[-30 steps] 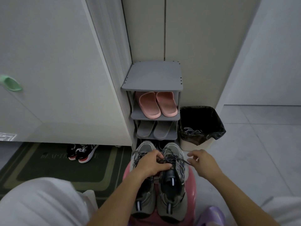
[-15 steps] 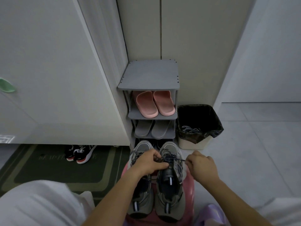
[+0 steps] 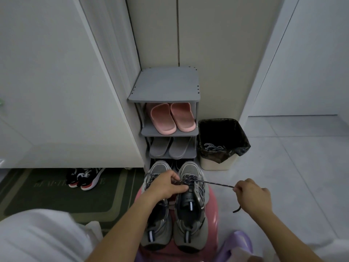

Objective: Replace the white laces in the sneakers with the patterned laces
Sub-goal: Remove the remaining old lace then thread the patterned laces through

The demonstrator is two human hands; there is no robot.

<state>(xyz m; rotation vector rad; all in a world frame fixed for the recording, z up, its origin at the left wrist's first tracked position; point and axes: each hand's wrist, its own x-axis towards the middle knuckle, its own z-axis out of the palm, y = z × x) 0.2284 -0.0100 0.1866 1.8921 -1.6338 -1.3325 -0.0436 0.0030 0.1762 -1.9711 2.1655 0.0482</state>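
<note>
- Now the right hand (image 3: 253, 195) pinches the patterned lace (image 3: 217, 184) and has drawn it out taut to the right, farther from the shoe than half a second ago.
- The left hand (image 3: 166, 186) stays curled over the right-side sneaker (image 3: 190, 220), pinching the lace at the eyelets.
- The pair stands on a pink stool (image 3: 212, 210); pale laces (image 3: 214, 147) lie in the bin (image 3: 215, 165).

Two grey sneakers (image 3: 189, 220), two pink slippers (image 3: 172, 118), two grey slippers (image 3: 170, 148) and two black, white and red sneakers (image 3: 86, 178). One grey shoe rack (image 3: 164, 86), one pink stool (image 3: 212, 205), one green doormat (image 3: 56, 197) and one bin (image 3: 215, 165), which holds one tangle of pale laces (image 3: 213, 147), too knotted to count. Two hands, left hand (image 3: 166, 186) and right hand (image 3: 253, 195), and one outstretched patterned lace (image 3: 217, 184).
</note>
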